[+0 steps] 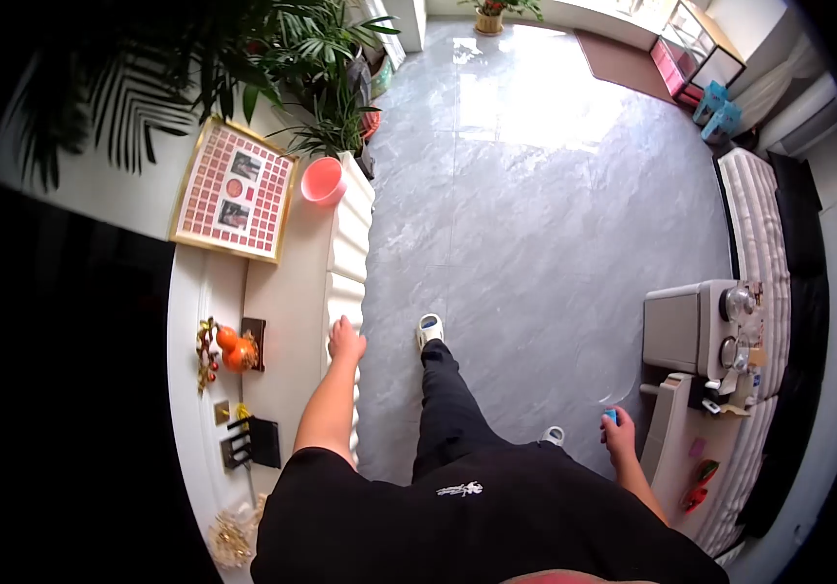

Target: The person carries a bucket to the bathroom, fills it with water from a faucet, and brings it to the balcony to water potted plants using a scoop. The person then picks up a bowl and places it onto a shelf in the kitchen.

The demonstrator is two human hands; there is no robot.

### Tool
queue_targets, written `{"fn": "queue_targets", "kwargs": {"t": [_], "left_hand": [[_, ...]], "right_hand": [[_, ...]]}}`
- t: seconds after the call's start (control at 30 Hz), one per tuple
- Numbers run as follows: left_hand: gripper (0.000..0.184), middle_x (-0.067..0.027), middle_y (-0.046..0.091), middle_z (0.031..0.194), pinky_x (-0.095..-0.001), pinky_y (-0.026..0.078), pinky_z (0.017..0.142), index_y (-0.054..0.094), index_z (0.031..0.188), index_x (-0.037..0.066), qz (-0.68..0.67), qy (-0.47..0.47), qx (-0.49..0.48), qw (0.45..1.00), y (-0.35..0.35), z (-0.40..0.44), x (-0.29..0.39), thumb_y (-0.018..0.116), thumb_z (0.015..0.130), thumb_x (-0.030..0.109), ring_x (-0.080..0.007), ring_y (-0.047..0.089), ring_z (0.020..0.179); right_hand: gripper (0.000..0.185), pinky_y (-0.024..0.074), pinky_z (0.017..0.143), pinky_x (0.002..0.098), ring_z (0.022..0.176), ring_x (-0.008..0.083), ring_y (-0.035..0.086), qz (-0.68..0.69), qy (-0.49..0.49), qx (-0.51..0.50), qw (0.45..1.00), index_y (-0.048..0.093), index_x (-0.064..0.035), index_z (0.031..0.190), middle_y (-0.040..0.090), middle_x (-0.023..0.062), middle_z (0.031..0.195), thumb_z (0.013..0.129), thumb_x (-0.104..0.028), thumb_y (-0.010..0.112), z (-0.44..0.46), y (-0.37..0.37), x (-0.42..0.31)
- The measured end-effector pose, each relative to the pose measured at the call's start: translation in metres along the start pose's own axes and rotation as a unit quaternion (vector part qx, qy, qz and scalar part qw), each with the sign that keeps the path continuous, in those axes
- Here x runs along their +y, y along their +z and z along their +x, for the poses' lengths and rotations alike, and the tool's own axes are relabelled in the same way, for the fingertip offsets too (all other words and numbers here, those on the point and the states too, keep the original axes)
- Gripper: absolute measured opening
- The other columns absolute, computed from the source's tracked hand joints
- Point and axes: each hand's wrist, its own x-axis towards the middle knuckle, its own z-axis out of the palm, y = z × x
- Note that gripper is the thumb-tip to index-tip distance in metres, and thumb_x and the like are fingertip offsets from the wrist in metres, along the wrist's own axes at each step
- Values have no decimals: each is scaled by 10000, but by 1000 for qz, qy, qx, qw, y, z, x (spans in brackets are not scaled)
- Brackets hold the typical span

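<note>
My right hand hangs low on the right, its fingers closed round a small blue object; what kind of object it is does not show. On the left, my left hand is over the edge of a white cabinet with a rippled front. Its fingers are loosely bent and apart, with nothing visible in them. Whether it touches the cabinet, I cannot tell. A pink bucket stands further along the cabinet top, beside a gold-framed picture.
Grey tiled floor stretches ahead. Orange gourd ornaments and a black stand sit left. Leafy plants rise at the far left. A grey cabinet with glass jars stands right, and blue stools lie beyond.
</note>
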Motion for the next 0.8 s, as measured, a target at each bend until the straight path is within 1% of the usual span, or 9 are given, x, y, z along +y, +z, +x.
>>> {"fn": "queue_targets", "kwargs": {"t": [0.07,0.23,0.33,0.4,0.47,0.5,0.6,0.63,0.8], "left_hand": [[784,-132,402,1532,-467,434,1096,334,1518,117,15,50,65,997,-25,119,31,693,828,213,-326,388,1420],[840,-115,306,1612,-536,345,1157,260,1572,142,38,50,120,991,-110,314,107,687,852,208,-304,277,1499],[862,-99,265,1640,-551,300,1183,211,1596,170,29,32,53,998,-118,382,117,685,879,235,-286,218,1528],[783,-105,361,1586,-547,316,1170,297,1559,168,60,41,51,996,-112,401,119,689,886,252,-297,314,1486],[632,-108,486,1473,-542,353,1135,425,1459,157,86,3,-40,996,-113,421,116,688,893,259,-306,465,1376],[439,-90,586,1341,-539,385,1095,547,1304,147,92,11,26,995,-93,431,107,685,899,244,-301,564,1258],[320,-71,632,1273,-534,390,1091,608,1211,144,121,28,26,992,-101,433,109,672,905,215,-291,566,1256],[214,-81,659,1179,-527,441,1027,637,1127,129,118,44,44,991,-99,432,109,639,922,192,-319,599,1196],[146,-150,631,1074,-508,517,839,608,1054,71,36,124,133,983,-98,392,129,573,948,165,-381,636,1006]], "right_hand": [[261,427,450,268,516,111,527,-10,102,40,994,602,-28,1162,598,50,756,917,-101,654,-28,51,-16],[247,427,454,268,509,114,526,-19,179,59,982,603,-31,1146,600,52,751,913,-95,655,-62,124,-90],[251,435,471,269,528,112,529,-35,194,57,979,601,-32,1148,596,48,758,910,-87,655,-62,156,-122],[250,444,490,271,547,109,529,-19,196,53,979,600,-31,1147,590,41,762,908,-81,654,-62,176,-129],[253,451,505,270,560,108,528,-8,212,60,976,601,-33,1146,587,37,765,905,-82,657,-60,198,-147],[257,450,507,268,563,107,530,-6,207,58,977,600,-33,1148,590,36,766,903,-82,659,-60,204,-148],[270,451,512,265,571,103,533,0,197,57,979,599,-37,1160,596,32,769,901,-79,661,-57,220,-159],[280,451,515,263,577,100,535,-4,190,51,980,599,-40,1169,599,30,770,899,-76,663,-57,225,-159],[303,451,519,264,585,96,536,18,170,66,983,603,-51,1186,600,21,772,894,-77,678,-61,235,-147]]}}
